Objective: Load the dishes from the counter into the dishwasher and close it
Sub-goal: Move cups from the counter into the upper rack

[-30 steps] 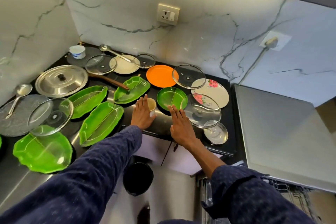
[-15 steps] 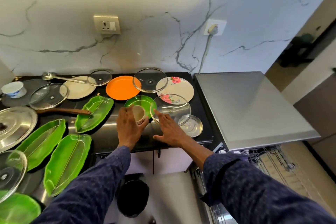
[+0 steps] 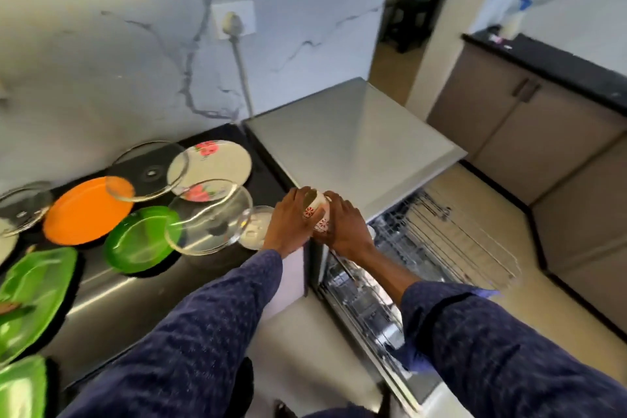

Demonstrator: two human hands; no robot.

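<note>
Left hand (image 3: 288,220) and right hand (image 3: 344,224) both grasp a white cup (image 3: 317,214) with red floral marks, fingers curled round its sides; the cup is held in the air, tilted, at the counter's (image 3: 112,295) right end, above the front corner of the open dishwasher (image 3: 349,142). The upper wire rack (image 3: 451,237) stands pulled out, just right of the hands; on the counter lie an orange plate (image 3: 81,214), a round green plate (image 3: 135,244), glass lids (image 3: 210,217) and a floral plate (image 3: 220,159).
</note>
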